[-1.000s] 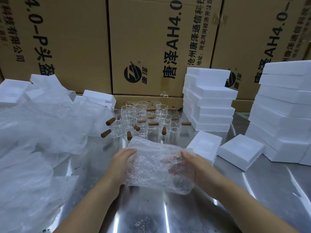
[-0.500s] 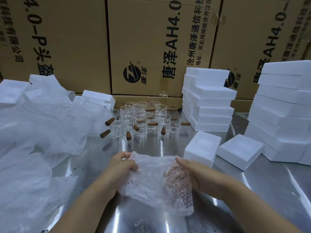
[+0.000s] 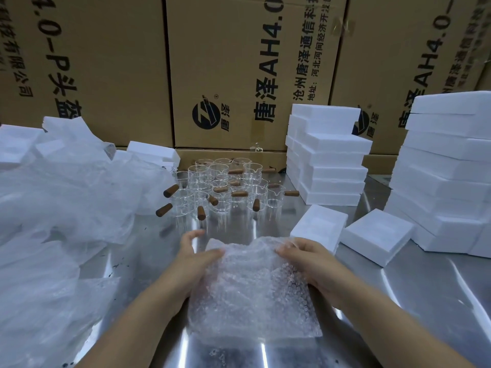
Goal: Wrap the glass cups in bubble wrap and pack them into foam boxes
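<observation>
Near the front edge of the steel table (image 3: pixel 414 293), the left hand (image 3: pixel 195 264) pinches the left edge of a bubble wrap sheet (image 3: pixel 252 301) under its thumb, and the right hand (image 3: pixel 312 264) curls round its far right corner. Glass cups (image 3: pixel 223 187) with wooden handles cluster mid-table beyond the hands. Open foam boxes (image 3: pixel 377 236) and foam stacks (image 3: pixel 332 160) stand to the right, with loose plastic bags (image 3: pixel 61 213) along the left edge.

A sheet of bubble wrap (image 3: pixel 252 293) held over the steel bench (image 3: pixel 425 274).
The left hand (image 3: pixel 195 261) and right hand (image 3: pixel 313 264) pinch its far edge; glass cups (image 3: pixel 225 187) with wooden handles cluster behind, and foam boxes (image 3: pixel 334 155) are stacked at right.
</observation>
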